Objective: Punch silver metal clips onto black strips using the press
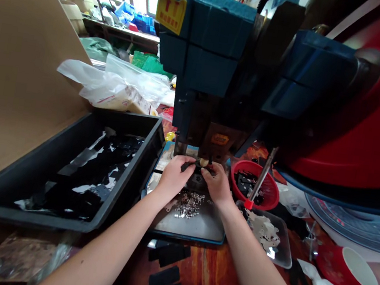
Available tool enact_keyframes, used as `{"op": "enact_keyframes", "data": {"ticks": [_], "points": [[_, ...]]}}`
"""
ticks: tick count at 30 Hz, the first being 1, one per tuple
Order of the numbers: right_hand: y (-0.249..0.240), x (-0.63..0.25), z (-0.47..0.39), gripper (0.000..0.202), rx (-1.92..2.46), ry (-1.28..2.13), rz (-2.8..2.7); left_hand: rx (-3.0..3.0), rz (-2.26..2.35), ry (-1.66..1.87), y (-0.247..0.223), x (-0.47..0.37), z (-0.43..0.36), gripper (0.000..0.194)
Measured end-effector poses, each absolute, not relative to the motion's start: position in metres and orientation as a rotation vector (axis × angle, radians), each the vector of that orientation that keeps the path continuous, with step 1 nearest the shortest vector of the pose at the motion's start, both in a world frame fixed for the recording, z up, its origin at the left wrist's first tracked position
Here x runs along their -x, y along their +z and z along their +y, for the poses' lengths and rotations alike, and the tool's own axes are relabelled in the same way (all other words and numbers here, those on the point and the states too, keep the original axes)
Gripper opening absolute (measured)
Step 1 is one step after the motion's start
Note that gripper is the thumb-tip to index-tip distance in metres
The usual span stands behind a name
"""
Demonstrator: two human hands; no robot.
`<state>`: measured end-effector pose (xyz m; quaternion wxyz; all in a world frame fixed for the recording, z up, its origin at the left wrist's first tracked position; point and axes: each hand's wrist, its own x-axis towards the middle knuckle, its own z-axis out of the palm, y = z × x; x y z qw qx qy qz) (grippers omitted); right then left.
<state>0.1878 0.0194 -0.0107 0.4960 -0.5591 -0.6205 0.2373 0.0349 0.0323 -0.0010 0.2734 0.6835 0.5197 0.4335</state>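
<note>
Both hands meet under the ram [219, 142] of a blue bench press [210, 64]. Between finger and thumb, my left hand [173, 176] pinches one end of a small black strip [188, 165]. The fingers of my right hand [218, 185] are closed at what looks like the other end of it, partly hidden. A pale round knob [203, 162] sits between the fingertips, just below the ram. A dark die block [198, 180] is beneath the hands. In front of it, several small shiny metal pieces [189, 204] lie piled on the press's metal base [194, 229].
Left stands a black bin [132, 172] of black pieces and scraps. Right are a red basket [274, 186] of black parts, a clear tray [286, 252] of pale flat pieces and a red mug [339, 265]. Black strips [165, 279] lie on the table. A red flywheel [375, 118] overhangs the right.
</note>
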Motion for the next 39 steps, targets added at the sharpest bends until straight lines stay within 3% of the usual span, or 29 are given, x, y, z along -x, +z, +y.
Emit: {"op": "enact_keyframes", "data": {"ticks": [5,11,21,28,39], "points": [[-0.011,-0.195,0.0,0.024,1.378,0.574,-1.424,-1.921,1.477,1.133,0.002,-0.003,0.001,0.021],[-0.012,-0.208,-0.046,0.016,1.438,0.558,-1.5,-2.275,1.577,0.718,-0.005,0.022,-0.042,0.02],[-0.025,-0.226,-0.074,0.019,1.631,0.3,-1.842,-2.497,1.707,0.574,-0.005,0.01,-0.042,0.022],[-0.03,-0.218,-0.082,0.024,1.691,-0.011,-2.165,-2.506,1.643,0.687,-0.014,0.007,-0.039,0.021],[-0.036,-0.222,-0.095,0.026,1.616,0.009,-2.177,-2.092,1.51,1.065,-0.013,0.013,-0.041,0.024]]}}
